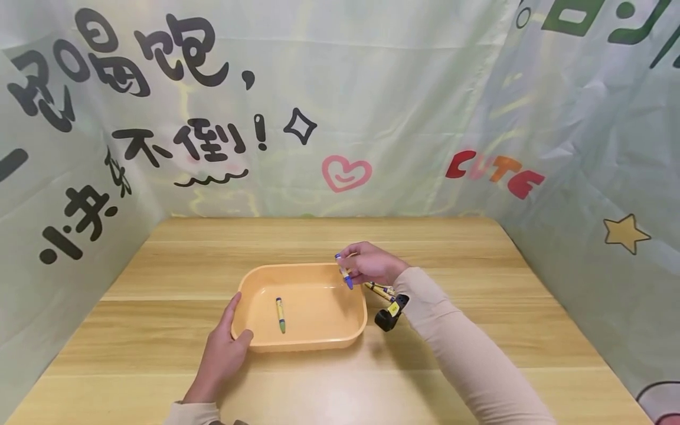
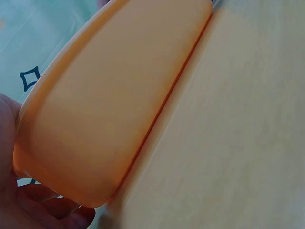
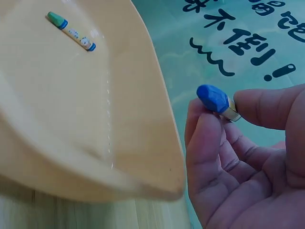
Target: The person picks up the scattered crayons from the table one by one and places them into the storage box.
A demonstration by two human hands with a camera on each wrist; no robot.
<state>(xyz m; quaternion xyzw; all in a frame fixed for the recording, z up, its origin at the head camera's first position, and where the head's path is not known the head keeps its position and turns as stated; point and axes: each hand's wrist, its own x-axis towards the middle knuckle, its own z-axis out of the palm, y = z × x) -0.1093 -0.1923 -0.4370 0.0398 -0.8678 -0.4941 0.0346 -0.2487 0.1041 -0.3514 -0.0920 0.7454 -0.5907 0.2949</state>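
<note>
A blue crayon (image 1: pixel 348 280) is pinched between the thumb and fingers of my right hand (image 1: pixel 374 264), above the right back corner of a light-orange plastic basin (image 1: pixel 303 343). Its blue tip (image 3: pixel 212 98) faces the camera in the right wrist view. My left hand (image 1: pixel 224 349) grips the basin's left side, thumb on the rim; in the left wrist view its fingers (image 2: pixel 59 207) curl about the outside of the end wall. Inside the basin, left of the middle, lies a green crayon (image 1: pixel 281 316) in a yellow wrapper.
Several more crayons (image 1: pixel 380 290) lie on the wooden table (image 1: pixel 297 386) just right of the basin, partly hidden by the right wrist and its black camera (image 1: pixel 390 314). Printed fabric walls (image 1: pixel 404 106) enclose the table's back and sides.
</note>
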